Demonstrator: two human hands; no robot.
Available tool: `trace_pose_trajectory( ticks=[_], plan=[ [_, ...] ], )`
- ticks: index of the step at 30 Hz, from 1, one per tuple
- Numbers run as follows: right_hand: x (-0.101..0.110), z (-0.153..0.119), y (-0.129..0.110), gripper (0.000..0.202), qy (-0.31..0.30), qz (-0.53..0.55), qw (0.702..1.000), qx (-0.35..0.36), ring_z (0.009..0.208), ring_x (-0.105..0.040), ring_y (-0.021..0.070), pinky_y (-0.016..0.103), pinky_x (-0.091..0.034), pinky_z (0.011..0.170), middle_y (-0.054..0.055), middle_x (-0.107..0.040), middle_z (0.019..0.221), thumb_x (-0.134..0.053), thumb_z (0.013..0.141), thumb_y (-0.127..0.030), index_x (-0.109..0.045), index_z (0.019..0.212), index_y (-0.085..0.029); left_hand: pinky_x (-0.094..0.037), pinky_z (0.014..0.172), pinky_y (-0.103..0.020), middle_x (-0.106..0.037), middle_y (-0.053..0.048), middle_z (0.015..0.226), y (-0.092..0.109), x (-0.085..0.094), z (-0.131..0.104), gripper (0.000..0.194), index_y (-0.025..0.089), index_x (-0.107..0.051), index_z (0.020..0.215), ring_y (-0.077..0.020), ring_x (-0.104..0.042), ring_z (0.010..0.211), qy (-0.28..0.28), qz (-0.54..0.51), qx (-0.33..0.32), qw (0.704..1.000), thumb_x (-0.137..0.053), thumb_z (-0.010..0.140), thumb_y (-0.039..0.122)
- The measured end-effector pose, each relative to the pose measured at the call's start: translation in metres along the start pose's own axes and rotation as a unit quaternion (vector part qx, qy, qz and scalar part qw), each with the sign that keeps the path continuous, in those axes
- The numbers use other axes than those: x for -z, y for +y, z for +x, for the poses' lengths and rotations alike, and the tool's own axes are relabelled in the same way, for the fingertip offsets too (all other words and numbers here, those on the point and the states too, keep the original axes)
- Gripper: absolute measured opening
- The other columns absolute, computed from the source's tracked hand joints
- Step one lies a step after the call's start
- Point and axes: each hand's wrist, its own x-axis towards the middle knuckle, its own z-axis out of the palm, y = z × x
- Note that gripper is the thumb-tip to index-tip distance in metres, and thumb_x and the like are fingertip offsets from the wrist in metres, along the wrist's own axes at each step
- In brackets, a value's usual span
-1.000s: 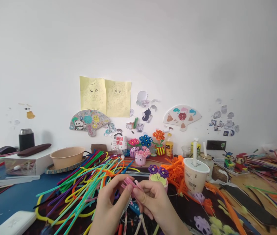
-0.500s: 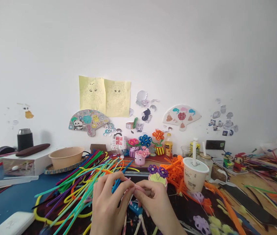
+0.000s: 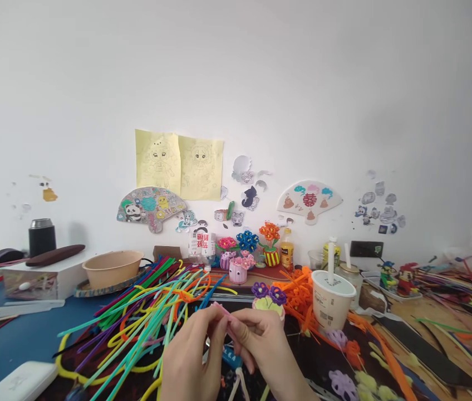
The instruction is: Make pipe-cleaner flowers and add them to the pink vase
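Note:
Low in the centre of the head view, my left hand [image 3: 194,351] and my right hand [image 3: 267,345] meet at the fingertips. Between them they pinch a small pink pipe-cleaner piece [image 3: 220,308], whose tip sticks up above the fingers. Most of the piece is hidden by the fingers. Under the hands lies a blue-labelled object [image 3: 231,356] with pale strands hanging from it. A bundle of coloured pipe cleaners [image 3: 152,312] spreads left of my left hand. Just behind my right hand stands a pot with purple flowers [image 3: 269,303].
A lidded paper cup [image 3: 333,303] with a straw stands at the right, beside orange pipe cleaners [image 3: 300,295]. A black phone [image 3: 428,351] lies farther right. At the left are a tan bowl [image 3: 113,270] and a white device [image 3: 23,381]. Small flower pots [image 3: 238,273] line the back.
The fingers of my left hand have curled in and drawn closer to my right hand. The pink tip now shows more clearly above the fingers.

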Motion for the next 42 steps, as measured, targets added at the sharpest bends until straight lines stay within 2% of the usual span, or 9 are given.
trace_pose_trajectory(
  ticks=[4, 8, 15, 19, 24, 29, 33, 36, 42],
  plan=[
    [-0.004, -0.001, -0.003, 0.048, 0.034, -0.026, 0.999, 0.008, 0.033, -0.032, 0.0025, 0.018, -0.017, 0.033, -0.003, -0.047, 0.049, -0.057, 0.082, -0.058, -0.063, 0.065, -0.013, -0.044, 0.061, -0.019, -0.068, 0.004, 0.073, 0.002, 0.0, 0.0, 0.007, 0.026, -0.061, 0.091, -0.0118, -0.063, 0.061, 0.0, -0.015, 0.024, 1.0, -0.055, 0.087, 0.025],
    [-0.012, -0.006, -0.002, 0.05, 0.092, -0.06, 0.994, 0.026, 0.037, -0.031, 0.0043, 0.021, -0.018, 0.036, -0.004, -0.04, 0.049, -0.055, 0.083, -0.057, -0.054, 0.056, -0.015, -0.046, 0.056, -0.018, -0.068, 0.004, 0.071, -0.001, 0.001, -0.001, 0.004, 0.025, -0.06, 0.088, -0.0117, -0.064, 0.057, -0.035, -0.009, 0.043, 0.998, -0.057, 0.086, 0.026],
    [-0.019, -0.009, 0.007, 0.043, 0.138, -0.082, 0.986, 0.049, 0.043, -0.035, 0.0082, 0.022, -0.024, 0.039, -0.003, -0.042, 0.053, -0.052, 0.086, -0.052, -0.063, 0.067, -0.015, -0.051, 0.056, -0.018, -0.068, 0.004, 0.068, 0.006, 0.003, 0.005, 0.01, 0.023, -0.059, 0.079, -0.0125, -0.065, 0.057, -0.052, -0.106, 0.126, 0.985, -0.057, 0.084, 0.031],
    [-0.023, -0.01, 0.012, 0.036, 0.201, -0.183, 0.952, 0.141, 0.052, -0.046, 0.0119, 0.022, -0.035, 0.049, 0.0, -0.052, 0.057, -0.05, 0.09, -0.04, -0.066, 0.07, -0.016, -0.049, 0.051, -0.018, -0.066, 0.004, 0.061, 0.006, 0.003, 0.005, 0.017, 0.021, -0.059, 0.073, -0.0127, -0.062, 0.051, -0.043, -0.117, 0.178, 0.976, -0.059, 0.082, 0.036],
    [-0.025, -0.011, 0.014, 0.032, 0.219, -0.257, 0.917, 0.214, 0.052, -0.05, 0.0123, 0.021, -0.038, 0.051, 0.001, -0.057, 0.058, -0.049, 0.093, -0.031, -0.067, 0.071, -0.016, -0.052, 0.053, -0.02, -0.067, 0.002, 0.065, 0.002, 0.003, 0.004, 0.02, 0.021, -0.061, 0.074, -0.0156, -0.064, 0.058, -0.057, -0.181, 0.217, 0.958, -0.062, 0.079, 0.041],
    [-0.022, -0.009, 0.018, 0.031, 0.201, -0.207, 0.945, 0.158, 0.054, -0.053, 0.0137, 0.022, -0.04, 0.051, 0.004, -0.064, 0.063, -0.052, 0.09, -0.038, -0.07, 0.075, -0.018, -0.054, 0.057, -0.021, -0.066, 0.001, 0.068, 0.0, 0.0, 0.004, 0.019, 0.021, -0.06, 0.076, -0.016, -0.066, 0.063, -0.069, -0.257, 0.237, 0.934, -0.063, 0.079, 0.039],
    [-0.023, -0.008, 0.02, 0.037, 0.186, -0.107, 0.974, 0.071, 0.041, -0.041, 0.0092, 0.022, -0.03, 0.039, -0.001, -0.05, 0.054, -0.055, 0.086, -0.047, -0.07, 0.075, -0.016, -0.056, 0.062, -0.022, -0.068, -0.001, 0.071, 0.0, -0.001, 0.003, 0.018, 0.02, -0.063, 0.076, -0.0177, -0.068, 0.068, -0.053, -0.281, 0.239, 0.928, -0.066, 0.076, 0.038],
    [-0.026, -0.008, 0.019, 0.04, 0.19, -0.068, 0.978, 0.05, 0.037, -0.037, 0.0071, 0.021, -0.026, 0.036, -0.003, -0.044, 0.052, -0.056, 0.085, -0.051, -0.071, 0.079, -0.014, -0.056, 0.062, -0.02, -0.071, -0.002, 0.072, 0.0, -0.001, 0.001, 0.018, 0.019, -0.067, 0.075, -0.0171, -0.068, 0.067, -0.034, -0.266, 0.248, 0.931, -0.07, 0.073, 0.036],
    [-0.029, -0.009, 0.013, 0.041, 0.203, -0.039, 0.977, 0.05, 0.037, -0.036, 0.0062, 0.021, -0.026, 0.037, -0.003, -0.044, 0.05, -0.058, 0.083, -0.052, -0.072, 0.078, -0.014, -0.058, 0.063, -0.019, -0.075, -0.002, 0.072, -0.001, -0.005, -0.001, 0.018, 0.019, -0.072, 0.074, -0.0182, -0.071, 0.065, 0.006, -0.293, 0.268, 0.918, -0.076, 0.066, 0.034]
  ],
)
